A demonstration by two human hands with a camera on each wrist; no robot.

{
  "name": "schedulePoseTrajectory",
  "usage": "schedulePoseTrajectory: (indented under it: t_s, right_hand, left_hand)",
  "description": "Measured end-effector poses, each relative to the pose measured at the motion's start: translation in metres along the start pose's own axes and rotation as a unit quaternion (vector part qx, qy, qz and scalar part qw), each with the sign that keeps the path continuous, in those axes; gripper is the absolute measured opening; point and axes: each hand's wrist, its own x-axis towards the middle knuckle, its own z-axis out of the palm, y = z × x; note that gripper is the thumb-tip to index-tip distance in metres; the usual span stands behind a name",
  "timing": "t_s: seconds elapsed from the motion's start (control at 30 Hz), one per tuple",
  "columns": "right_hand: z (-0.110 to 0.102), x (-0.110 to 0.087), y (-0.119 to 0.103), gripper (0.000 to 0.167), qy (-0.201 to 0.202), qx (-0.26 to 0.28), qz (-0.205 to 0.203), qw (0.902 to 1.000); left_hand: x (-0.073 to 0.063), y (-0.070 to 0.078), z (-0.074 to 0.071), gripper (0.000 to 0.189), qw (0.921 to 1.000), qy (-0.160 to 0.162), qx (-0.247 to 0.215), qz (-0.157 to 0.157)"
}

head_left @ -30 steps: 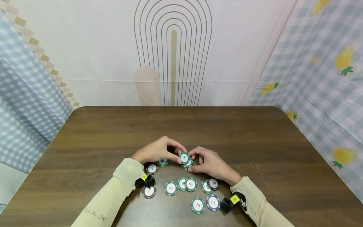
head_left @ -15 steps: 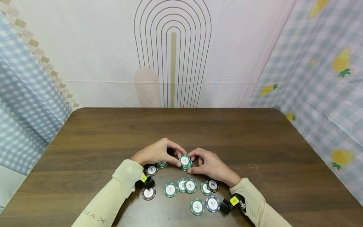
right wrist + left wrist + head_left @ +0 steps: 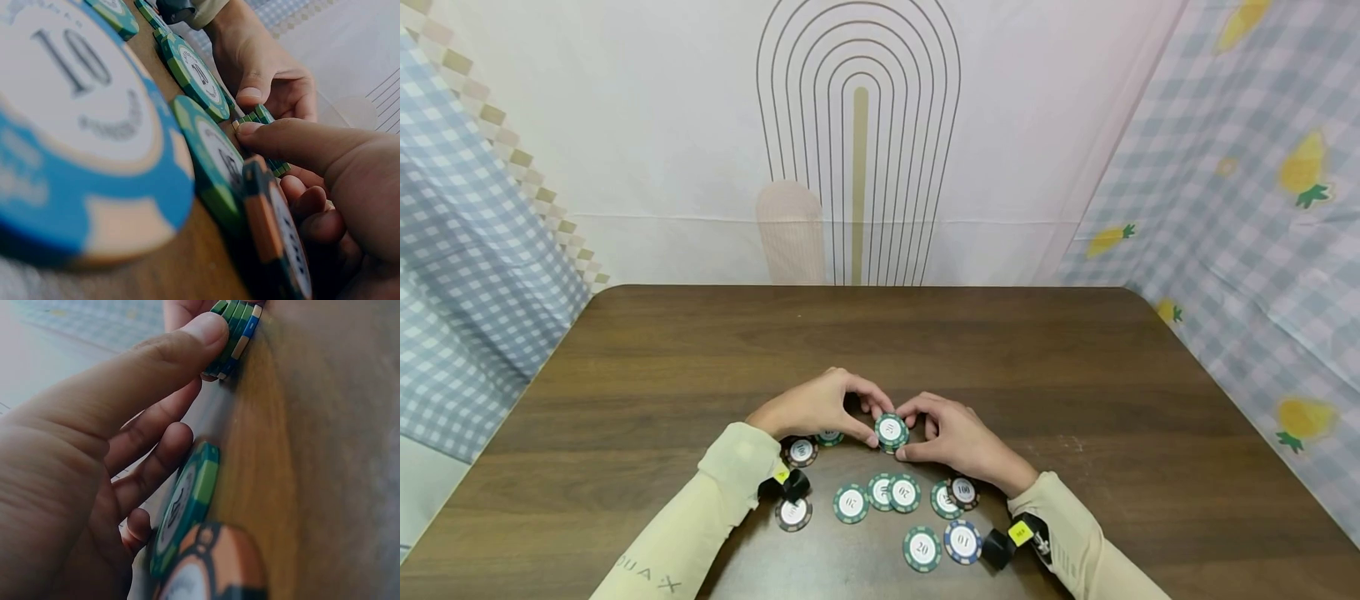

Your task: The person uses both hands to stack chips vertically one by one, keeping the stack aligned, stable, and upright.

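Note:
A short stack of poker chips (image 3: 891, 431) sits on the table between both hands, a green 20 chip on top. In the left wrist view several green edges lie above a blue-and-tan chip (image 3: 249, 331) at the bottom. My left hand (image 3: 826, 406) pinches the stack from the left, its thumb (image 3: 209, 330) against the edges. From the right, my right hand (image 3: 955, 432) holds the stack between thumb and bent fingers; its thumb (image 3: 253, 129) lies along the edges. Under the left wrist are a green chip (image 3: 184, 509) and a black-and-orange chip (image 3: 215, 565).
Loose chips lie flat nearer the body: a green chip (image 3: 851, 502), two overlapping green chips (image 3: 904, 493), and a black 100 chip (image 3: 963, 492) over a green one (image 3: 943, 500). A green 20 chip (image 3: 922, 548) and blue 10 chip (image 3: 962, 542) are near the right wrist camera (image 3: 998, 548).
The top green chip, offset from the stack a second ago, has slid toward the body and now sits lined up on it. Both hands stay around the stack, almost still.

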Motion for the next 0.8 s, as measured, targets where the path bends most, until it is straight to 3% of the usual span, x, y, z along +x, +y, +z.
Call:
schedulePoseTrajectory:
  t_s: [0.8]
  right_hand:
    - [-0.001,-0.0015,-0.0009,0.043,0.003,0.001,0.001,1.0]
  left_hand:
    - [0.0003,0.0028,-0.0024,0.029,0.9996,-0.012,0.024,-0.002]
